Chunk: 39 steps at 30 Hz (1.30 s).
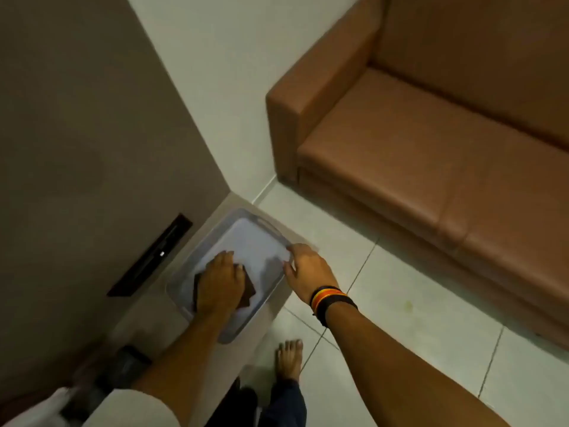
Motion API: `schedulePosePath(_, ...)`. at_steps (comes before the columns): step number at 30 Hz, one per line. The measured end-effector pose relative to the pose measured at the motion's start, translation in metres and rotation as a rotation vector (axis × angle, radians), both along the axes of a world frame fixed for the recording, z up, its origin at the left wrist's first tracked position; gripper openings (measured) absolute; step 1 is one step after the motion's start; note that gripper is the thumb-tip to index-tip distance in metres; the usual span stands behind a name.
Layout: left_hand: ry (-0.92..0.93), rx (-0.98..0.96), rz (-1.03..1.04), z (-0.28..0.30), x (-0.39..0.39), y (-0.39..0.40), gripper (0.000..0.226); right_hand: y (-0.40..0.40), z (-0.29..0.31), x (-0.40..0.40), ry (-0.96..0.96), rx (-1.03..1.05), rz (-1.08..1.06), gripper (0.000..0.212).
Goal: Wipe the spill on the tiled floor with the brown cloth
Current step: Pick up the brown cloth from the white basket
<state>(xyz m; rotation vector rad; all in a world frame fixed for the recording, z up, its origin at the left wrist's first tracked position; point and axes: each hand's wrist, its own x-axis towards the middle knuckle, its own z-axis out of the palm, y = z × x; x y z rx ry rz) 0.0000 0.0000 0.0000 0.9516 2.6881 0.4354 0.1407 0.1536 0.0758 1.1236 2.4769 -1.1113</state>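
Observation:
A folded brown cloth (248, 291) lies in a shallow pale tray (246, 232) on a low grey ledge. My left hand (219, 285) rests flat on top of the cloth and covers most of it; whether its fingers grip the cloth is hidden. My right hand (308, 268), with dark and orange bands on the wrist, touches the tray's right rim with its fingers spread. A faint yellowish spill (408, 306) marks the pale tiled floor (400, 303) to the right, in front of the sofa.
A brown sofa (431, 149) fills the right side. A grey wall with a dark slot (151, 261) stands on the left. My bare foot (289, 360) is on the tiles below the ledge. A dark object (129, 362) sits on the ledge's near end.

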Motion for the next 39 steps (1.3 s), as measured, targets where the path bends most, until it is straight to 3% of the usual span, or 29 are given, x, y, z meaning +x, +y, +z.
schedulePosePath(3,-0.148,-0.072,0.263,-0.063,-0.025,-0.024,0.041,-0.02,-0.063,-0.043,-0.034,-0.157,-0.016,0.048)
schedulePosePath(6,-0.304,-0.182,0.475,-0.108,-0.04,-0.045,0.061,-0.043,-0.115,-0.079,-0.084,-0.341,-0.142,0.049)
schedulePosePath(11,-0.305,-0.284,0.628,-0.151,-0.054,-0.052,0.082,-0.071,-0.184,-0.12,-0.157,-0.434,-0.32,0.053)
schedulePosePath(14,-0.268,-0.269,0.657,-0.162,-0.06,-0.054,0.075,-0.082,-0.202,-0.132,-0.166,-0.413,-0.38,0.051)
schedulePosePath(19,-0.487,-0.013,0.747,-0.139,-0.067,-0.044,0.039,-0.085,-0.203,-0.142,-0.164,-0.555,-0.493,0.043)
schedulePosePath(23,-0.497,0.179,0.663,-0.095,-0.053,-0.03,0.03,-0.073,-0.179,-0.126,0.014,-0.642,-0.604,0.035)
schedulePosePath(27,-0.449,0.29,0.426,-0.056,-0.02,-0.002,0.022,-0.049,-0.142,-0.08,0.182,-0.715,-0.772,0.029)
schedulePosePath(34,-0.423,0.254,0.047,-0.03,0.101,0.082,0.03,-0.004,-0.114,0.08,0.409,-0.621,-1.239,0.022)
schedulePosePath(39,-0.619,0.163,-0.048,-0.077,0.241,0.113,0.029,0.002,-0.152,0.225,0.396,-0.444,-1.416,0.022)
